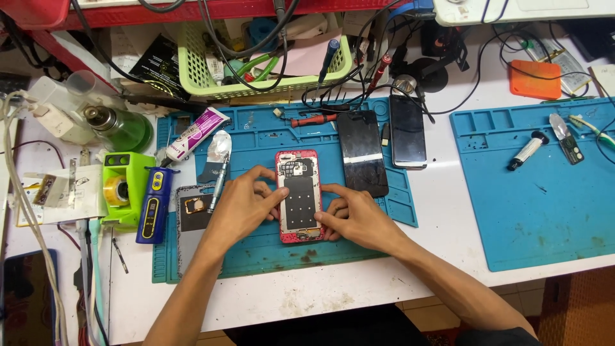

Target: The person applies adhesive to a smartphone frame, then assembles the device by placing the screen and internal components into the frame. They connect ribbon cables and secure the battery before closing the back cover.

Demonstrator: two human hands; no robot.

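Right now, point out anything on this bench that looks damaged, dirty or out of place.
The blue mat under the opened red phone carries dark, burn-like stains near its front edge. The left hand and right hand press on the phone. A tangle of black cables spills over the mat's top.

- green basket (192, 70) of cables, top of bench
- two dark phones (362, 152) beside each other
- orange pad (535, 79), far right
- second blue mat (538, 186)

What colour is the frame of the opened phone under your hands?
Red, on the phone, seen in the head view.
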